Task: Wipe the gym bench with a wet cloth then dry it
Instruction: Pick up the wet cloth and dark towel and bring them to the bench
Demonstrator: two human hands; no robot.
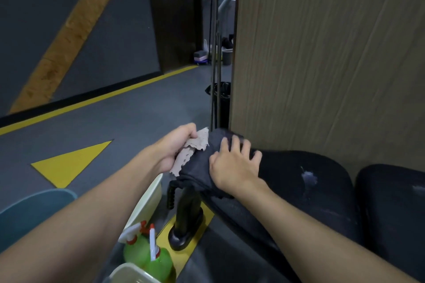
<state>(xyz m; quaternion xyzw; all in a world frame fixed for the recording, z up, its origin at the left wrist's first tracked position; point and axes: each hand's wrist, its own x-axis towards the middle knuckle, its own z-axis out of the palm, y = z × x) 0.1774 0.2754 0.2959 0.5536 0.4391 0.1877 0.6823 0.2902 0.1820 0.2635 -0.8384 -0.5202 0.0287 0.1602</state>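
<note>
only one cam here, worn on the person's head, wide-angle, looking forward and down along both forearms. left hand, right hand and the cloth sit mid-frame, pretty close, on the bench end, floor stretching away left

I'm looking at the gym bench: a black padded seat running from the centre to the right, its vinyl scuffed, with a pale worn patch on top. A second black pad sits just beside it, further right. A dark grey cloth is draped over the bench's left end and hangs down the near side, pressed flat under my right hand with its fingers spread. Touching its left edge is a pale pinkish cloth with ragged edges, gripped in my left hand.
</note>
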